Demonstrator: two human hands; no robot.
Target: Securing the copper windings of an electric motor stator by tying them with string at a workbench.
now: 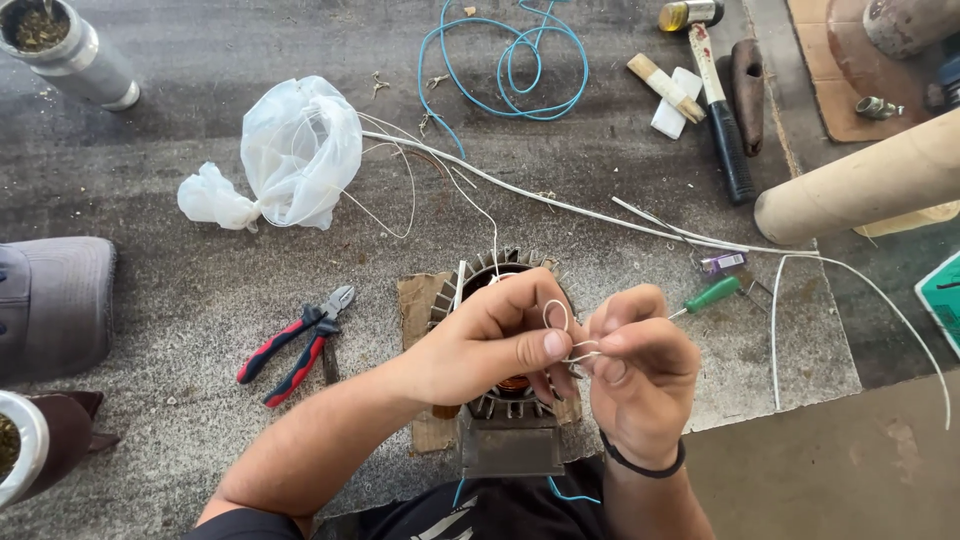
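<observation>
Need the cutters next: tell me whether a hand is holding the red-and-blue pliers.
No. The pliers lie untouched on the grey mat, while the left hand and right hand pinch a thin white wire.

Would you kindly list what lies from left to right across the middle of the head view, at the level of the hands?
Grey cap → red-handled pliers → left hand → white wire loop → right hand → green-handled screwdriver.
</observation>
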